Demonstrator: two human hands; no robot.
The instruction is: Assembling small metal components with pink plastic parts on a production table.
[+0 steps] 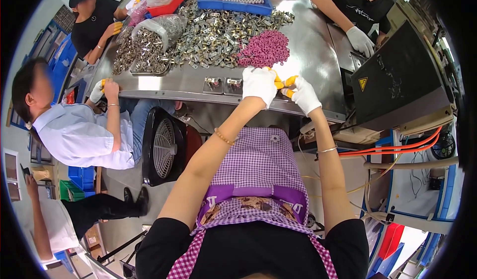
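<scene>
Both my hands are at the near edge of a metal table, close together, in white gloves with yellow fingertips. My left hand (pixel 259 86) is closed, its fingertips turned toward the right one. My right hand (pixel 304 96) has thumb and fingers bent in a pinch; whatever either holds is too small or hidden to name. Just beyond my left hand lies a heap of pink rings (pixel 264 48). Left of it, two small metal assemblies on square plates, one nearer (pixel 233 85) and one farther left (pixel 212 84), sit along the edge. A large pile of small metal parts (pixel 208 38) spreads behind.
A blue tray (pixel 201 3) of parts stands at the back, with a red bin (pixel 171 8) beside it. A metal tray (pixel 149 71) and plastic bag (pixel 171 28) lie left. A dark machine box (pixel 397 80) stands right. Several co-workers surround the table; a black fan (pixel 164 147) stands below left.
</scene>
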